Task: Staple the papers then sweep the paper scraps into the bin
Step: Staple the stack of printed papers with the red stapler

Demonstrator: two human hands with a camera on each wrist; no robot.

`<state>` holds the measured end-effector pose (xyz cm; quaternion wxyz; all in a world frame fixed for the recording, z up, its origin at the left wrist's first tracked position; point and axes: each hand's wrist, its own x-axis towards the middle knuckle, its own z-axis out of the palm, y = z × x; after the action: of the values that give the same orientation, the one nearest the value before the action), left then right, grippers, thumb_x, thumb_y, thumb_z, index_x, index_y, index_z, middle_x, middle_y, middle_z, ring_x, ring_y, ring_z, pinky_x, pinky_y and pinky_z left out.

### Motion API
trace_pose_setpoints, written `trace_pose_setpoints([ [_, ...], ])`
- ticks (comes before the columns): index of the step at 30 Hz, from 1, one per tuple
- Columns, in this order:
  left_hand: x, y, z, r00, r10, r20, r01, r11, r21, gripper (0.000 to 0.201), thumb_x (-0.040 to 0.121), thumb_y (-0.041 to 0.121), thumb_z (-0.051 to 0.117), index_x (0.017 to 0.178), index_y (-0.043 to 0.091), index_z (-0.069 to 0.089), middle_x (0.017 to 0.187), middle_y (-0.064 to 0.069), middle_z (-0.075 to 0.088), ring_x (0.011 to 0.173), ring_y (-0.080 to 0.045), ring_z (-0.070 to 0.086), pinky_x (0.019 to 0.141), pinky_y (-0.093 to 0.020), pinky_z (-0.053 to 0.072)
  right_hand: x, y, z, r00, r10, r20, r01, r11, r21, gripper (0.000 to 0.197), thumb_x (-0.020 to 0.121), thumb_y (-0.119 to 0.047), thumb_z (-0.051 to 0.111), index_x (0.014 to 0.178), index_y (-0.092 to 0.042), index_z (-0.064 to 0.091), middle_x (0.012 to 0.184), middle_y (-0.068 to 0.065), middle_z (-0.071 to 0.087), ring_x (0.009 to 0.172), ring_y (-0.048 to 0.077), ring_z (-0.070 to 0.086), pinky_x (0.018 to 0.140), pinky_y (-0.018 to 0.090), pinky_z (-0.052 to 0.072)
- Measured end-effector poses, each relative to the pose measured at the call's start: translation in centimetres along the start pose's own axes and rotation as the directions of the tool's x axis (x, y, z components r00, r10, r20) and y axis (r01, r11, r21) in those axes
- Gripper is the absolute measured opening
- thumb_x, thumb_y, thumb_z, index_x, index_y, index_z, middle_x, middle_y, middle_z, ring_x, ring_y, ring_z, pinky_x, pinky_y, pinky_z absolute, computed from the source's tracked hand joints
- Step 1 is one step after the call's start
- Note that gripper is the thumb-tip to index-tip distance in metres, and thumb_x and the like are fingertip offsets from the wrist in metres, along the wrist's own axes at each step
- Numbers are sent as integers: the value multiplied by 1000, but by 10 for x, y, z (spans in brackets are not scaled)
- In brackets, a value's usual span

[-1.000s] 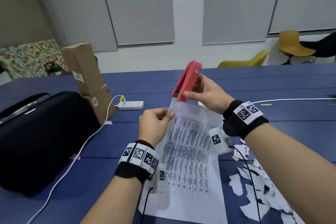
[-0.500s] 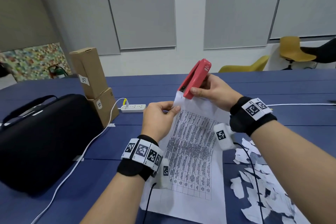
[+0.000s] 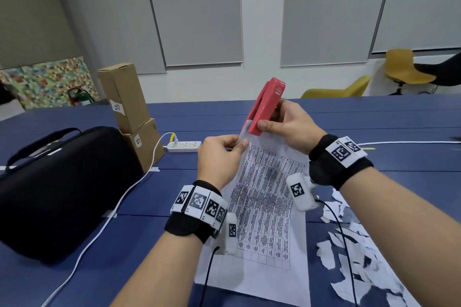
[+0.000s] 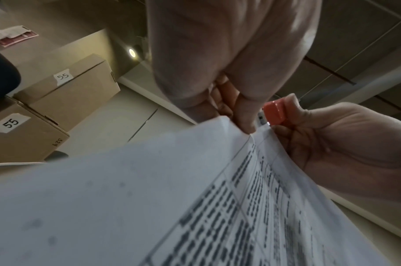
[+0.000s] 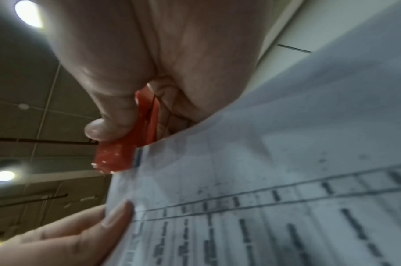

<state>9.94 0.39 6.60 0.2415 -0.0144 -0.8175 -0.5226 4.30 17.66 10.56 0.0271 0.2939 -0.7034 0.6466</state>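
Observation:
The printed papers [image 3: 264,197] are lifted at their far end, with the near end resting on the blue table [image 3: 374,117]. My left hand [image 3: 222,154] pinches the papers' top left edge between thumb and fingers [image 4: 245,115]. My right hand [image 3: 287,124] grips the red stapler [image 3: 265,107], which is tilted up and closed over the papers' top left corner. In the right wrist view the stapler [image 5: 122,154] bites the corner of the papers [image 5: 263,180] beside my left thumb. White paper scraps [image 3: 354,252] lie scattered on the table at the right. No bin is in view.
A black bag [image 3: 57,189] lies at the left. Two stacked cardboard boxes [image 3: 129,107] stand behind it. A white power strip [image 3: 184,146] and its cable [image 3: 99,227] run across the table. Yellow chairs [image 3: 404,70] stand beyond the far edge.
Both hands have lifted the papers and stapler slightly higher and farther from me. The stapler stays on the top left corner.

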Motion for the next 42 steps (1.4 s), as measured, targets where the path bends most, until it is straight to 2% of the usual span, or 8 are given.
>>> trace_pose_setpoints([
  [12,1,-33,-15,996,-90,-17,90,994,56,17,86,29,69,92,17,80,76,8,75,73,-6,66,74,-20,47,1,5,-24,853,216,-476,-231,973,27,22,84,-17,71,100,-8,58,87,10,70,71,26,69,58,41,58],
  [16,8,-61,-30,983,-169,-64,169,986,-8,19,82,29,72,91,15,79,79,5,77,77,-12,67,88,-39,57,-28,61,-45,735,507,-450,-674,471,-569,25,86,-28,58,73,-8,66,51,7,68,52,29,67,59,37,60],
  [19,12,-73,-34,977,-195,-81,194,981,-21,9,81,29,74,81,22,79,79,5,77,80,-16,69,91,-46,56,-45,105,-38,681,623,-385,-587,150,-796,30,82,-18,57,109,-8,66,97,12,76,89,33,73,77,37,60],
  [25,13,-79,-32,973,-220,-68,215,974,-77,11,78,30,75,68,32,76,84,-3,79,84,-21,71,93,-48,55,-51,144,-42,688,607,-398,-476,-36,-879,46,90,-47,46,121,-14,51,128,13,60,116,34,55,93,41,48],
  [27,16,-81,-31,971,-227,-74,220,971,-89,8,76,33,75,75,26,78,84,-2,79,85,-19,70,94,-46,55,-50,142,-45,717,507,-480,-597,89,-797,69,86,-70,36,124,-14,53,131,15,56,120,34,49,95,45,42],
  [30,23,-83,-32,966,-249,-75,235,960,-154,23,75,34,75,88,15,80,80,5,77,89,-16,71,97,-40,53,-65,124,-36,789,565,-242,-602,789,-124,81,80,-83,36,111,-14,64,109,10,70,83,17,63,67,34,46],
  [34,33,-73,-33,953,-286,-102,259,941,-218,7,84,20,73,78,18,75,75,11,66,87,-13,62,91,-32,49,-106,112,-9,806,588,65,-589,789,175,39,84,-43,70,96,-10,52,74,1,64,59,11,60,55,28,51],
  [42,28,-126,-28,823,-534,196,501,843,194,28,81,39,71,70,14,68,64,-2,62,72,-22,57,67,-29,42,-54,132,11,780,550,-299,-582,813,-21,12,89,-2,68,91,10,69,72,10,69,59,19,61,52,25,53],
])
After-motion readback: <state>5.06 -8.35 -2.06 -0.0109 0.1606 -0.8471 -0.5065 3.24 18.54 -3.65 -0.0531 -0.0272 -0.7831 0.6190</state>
